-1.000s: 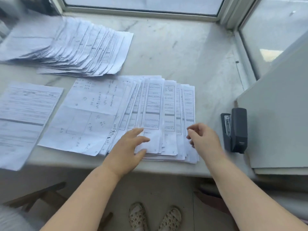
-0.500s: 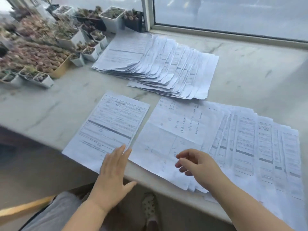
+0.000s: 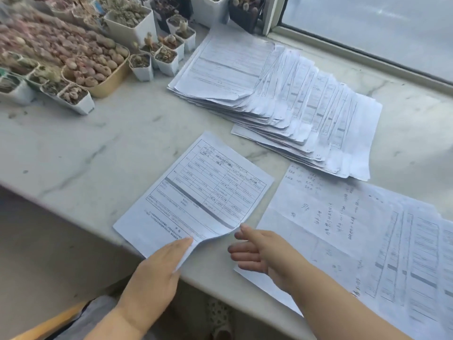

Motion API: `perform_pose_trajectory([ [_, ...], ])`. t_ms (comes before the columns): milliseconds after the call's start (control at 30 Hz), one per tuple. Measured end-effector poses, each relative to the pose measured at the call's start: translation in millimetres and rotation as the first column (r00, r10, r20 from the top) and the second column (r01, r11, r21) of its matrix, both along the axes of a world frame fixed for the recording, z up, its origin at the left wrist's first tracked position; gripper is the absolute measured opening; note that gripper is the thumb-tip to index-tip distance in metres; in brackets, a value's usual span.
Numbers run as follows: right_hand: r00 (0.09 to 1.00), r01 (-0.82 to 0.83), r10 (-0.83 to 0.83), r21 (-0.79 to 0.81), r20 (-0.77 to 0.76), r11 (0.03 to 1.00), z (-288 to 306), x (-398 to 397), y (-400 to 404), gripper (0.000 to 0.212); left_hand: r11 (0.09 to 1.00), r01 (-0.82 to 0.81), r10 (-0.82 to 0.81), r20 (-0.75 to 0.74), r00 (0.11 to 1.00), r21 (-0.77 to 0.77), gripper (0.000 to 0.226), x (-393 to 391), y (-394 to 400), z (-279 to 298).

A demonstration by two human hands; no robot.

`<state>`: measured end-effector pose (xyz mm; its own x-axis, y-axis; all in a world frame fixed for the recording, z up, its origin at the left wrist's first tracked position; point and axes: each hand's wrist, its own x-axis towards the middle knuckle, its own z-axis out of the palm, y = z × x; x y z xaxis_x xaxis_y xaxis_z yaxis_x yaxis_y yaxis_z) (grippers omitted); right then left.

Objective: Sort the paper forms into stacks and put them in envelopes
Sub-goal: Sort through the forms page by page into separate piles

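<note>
A single printed form (image 3: 196,192) lies on the marble sill (image 3: 73,155), its near end over the front edge. My left hand (image 3: 152,273) rests with straight fingers on its near right corner, and the paper's edge curls up beside the fingertips. My right hand (image 3: 255,251) hovers just right of that raised corner, fingers spread, holding nothing. A thick fanned stack of forms (image 3: 282,94) lies behind. At the right is a second fanned spread (image 3: 404,253) topped by a handwritten sheet (image 3: 331,217). No envelope is in view.
Many small white pots of succulents (image 3: 152,60) and a tan tray of them (image 3: 98,69) crowd the back left of the sill. The window frame (image 3: 367,47) runs along the back right. The sill's front edge (image 3: 61,204) drops off on my side.
The view swung left from the right-hand spread. Both hands moved left to the single form, and its near right corner has lifted.
</note>
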<state>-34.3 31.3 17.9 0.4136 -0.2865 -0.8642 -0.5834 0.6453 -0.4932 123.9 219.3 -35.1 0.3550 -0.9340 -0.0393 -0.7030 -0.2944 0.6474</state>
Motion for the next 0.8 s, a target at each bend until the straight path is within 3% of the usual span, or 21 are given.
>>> perform_pose_trajectory([
  [100, 0.999, 0.016, -0.019, 0.080, 0.037, 0.997, -0.1, 23.8, 11.2, 0.030, 0.997, 0.079, -0.079, -0.008, 0.997, -0.015, 0.058, -14.6, -12.2, 5.7],
  [133, 1.000, 0.011, -0.011, 0.018, 0.017, 1.000, -0.7, 29.3, 14.4, 0.023, 0.993, 0.115, -0.116, -0.015, 0.993, -0.017, 0.055, -20.8, -16.6, 7.4],
  [200, 0.998, -0.018, 0.010, -0.151, -0.059, 0.988, 1.3, 34.4, 13.8, 0.034, 0.991, 0.130, -0.131, -0.006, 0.991, -0.012, 0.043, -27.3, -24.7, 18.0],
  [267, 0.995, -0.078, 0.057, -0.297, -0.078, 0.952, 16.7, 29.5, 4.7, 0.034, 0.999, 0.036, -0.038, -0.073, 0.997, -0.022, 0.054, -21.9, -30.9, 34.4],
  [367, 0.992, -0.126, 0.122, -0.433, -0.038, 0.892, 55.3, 5.3, -23.7, 0.028, 0.945, -0.325, 0.324, -0.050, 0.945, -0.014, 0.067, 1.1, -45.6, 62.0],
  [400, 0.989, -0.133, 0.149, -0.453, 0.000, 0.881, 69.9, -5.3, -35.4, 0.029, 0.894, -0.443, 0.447, -0.091, 0.890, 0.061, 0.079, 7.7, -53.9, 72.0],
  [467, 0.976, -0.134, 0.200, -0.478, 0.089, 0.868, 100.6, -28.9, -59.5, 0.030, 0.816, -0.488, 0.577, -0.428, 0.695, 0.308, 0.093, 14.3, -78.0, 103.7],
  [533, 0.958, -0.129, 0.236, -0.491, 0.161, 0.861, 129.2, -53.0, -82.3, 0.029, 0.885, -0.322, 0.452, -0.788, 0.417, 0.337, 0.092, 8.4, -99.7, 133.0],
  [600, 0.930, -0.120, 0.274, -0.501, 0.246, 0.857, 157.3, -75.3, -101.7, 0.024, 0.923, -0.296, 0.342, -0.877, 0.338, 0.246, 0.076, -10.6, -117.7, 161.7],
  [700, 0.931, 0.027, 0.168, -0.522, 0.323, 0.853, 189.5, -106.8, -123.3, 0.023, 0.869, -0.493, 0.297, -0.843, 0.449, 0.043, 0.036, -53.5, -146.2, 208.8],
  [800, 0.943, 0.204, 0.030, -0.646, 0.332, 0.735, 209.6, -131.2, -129.5, 0.023, 0.777, -0.618, 0.321, -0.766, 0.557, -0.124, 0.018, -91.1, -164.5, 257.6],
])
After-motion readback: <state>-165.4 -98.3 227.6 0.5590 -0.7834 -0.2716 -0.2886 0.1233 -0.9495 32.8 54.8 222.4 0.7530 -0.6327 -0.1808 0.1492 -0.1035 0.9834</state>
